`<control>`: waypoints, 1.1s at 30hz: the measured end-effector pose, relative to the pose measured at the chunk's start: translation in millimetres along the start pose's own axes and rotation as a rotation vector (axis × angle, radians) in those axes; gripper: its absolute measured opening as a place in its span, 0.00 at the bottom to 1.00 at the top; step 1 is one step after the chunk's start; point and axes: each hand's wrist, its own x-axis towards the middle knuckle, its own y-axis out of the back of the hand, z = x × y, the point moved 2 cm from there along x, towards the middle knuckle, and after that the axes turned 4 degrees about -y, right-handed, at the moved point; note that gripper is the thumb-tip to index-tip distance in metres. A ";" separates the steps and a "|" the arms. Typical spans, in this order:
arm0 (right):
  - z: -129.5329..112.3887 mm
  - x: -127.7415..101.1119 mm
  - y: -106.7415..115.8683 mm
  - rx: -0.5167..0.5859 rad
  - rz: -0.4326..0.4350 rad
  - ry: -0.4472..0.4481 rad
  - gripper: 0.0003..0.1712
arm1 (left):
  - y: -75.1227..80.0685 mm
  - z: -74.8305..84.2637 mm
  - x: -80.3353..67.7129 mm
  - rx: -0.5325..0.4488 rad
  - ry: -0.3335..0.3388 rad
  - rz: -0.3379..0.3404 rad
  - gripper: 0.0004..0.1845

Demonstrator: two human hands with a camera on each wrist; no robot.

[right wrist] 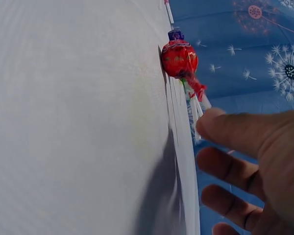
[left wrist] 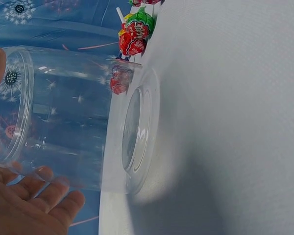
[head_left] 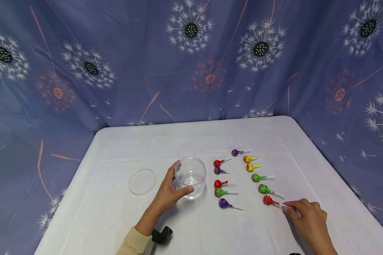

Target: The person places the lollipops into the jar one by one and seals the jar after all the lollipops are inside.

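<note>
- Jar point(head_left: 190, 177) is empty so far, standing upright on the tabletop point(head_left: 121, 212), lid point(head_left: 142, 181) off beside it.
- Left hand point(head_left: 170, 189) is wrapped around the jar's side, holding it steady.
- Right hand point(head_left: 307, 216) has its fingertips on the stick of the nearest red lollipop point(head_left: 268, 200); can't tell if it's pinched yet.
- All eleven lollipops lie on the cloth, so pretty much everything's left, I'd say.

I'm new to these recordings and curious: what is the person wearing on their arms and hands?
Both hands are bare, no gloves or rings visible. The left hand comes out of a cream long sleeve with a ribbed cuff, and a small black device sits beside that wrist. The right hand shows a bare wrist with no sleeve in view.
</note>
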 end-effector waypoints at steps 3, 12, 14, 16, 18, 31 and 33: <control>-3.1 1.8 -1.9 0.052 0.017 0.008 0.05 | 1.8 -1.4 -0.2 -0.003 0.004 0.002 0.53; -23.4 16.8 5.0 0.149 0.052 0.060 0.03 | 7.4 0.9 -1.6 0.030 0.014 -0.006 0.53; -32.2 22.7 9.0 0.170 0.049 0.081 0.03 | 8.3 0.9 -2.2 0.038 0.026 -0.006 0.53; -42.8 29.1 13.1 0.185 0.040 0.095 0.02 | 9.1 1.0 -3.0 0.040 0.038 -0.004 0.53; -55.0 35.3 16.7 0.204 0.023 0.105 0.03 | 9.5 0.2 -3.6 0.035 0.041 -0.003 0.52; -144.4 64.4 16.2 0.382 -0.049 0.241 0.03 | 8.8 -1.9 -0.5 0.023 0.019 -0.038 0.52; -158.5 68.8 14.7 0.414 -0.059 0.289 0.03 | 9.7 -1.1 0.3 0.026 0.011 -0.040 0.52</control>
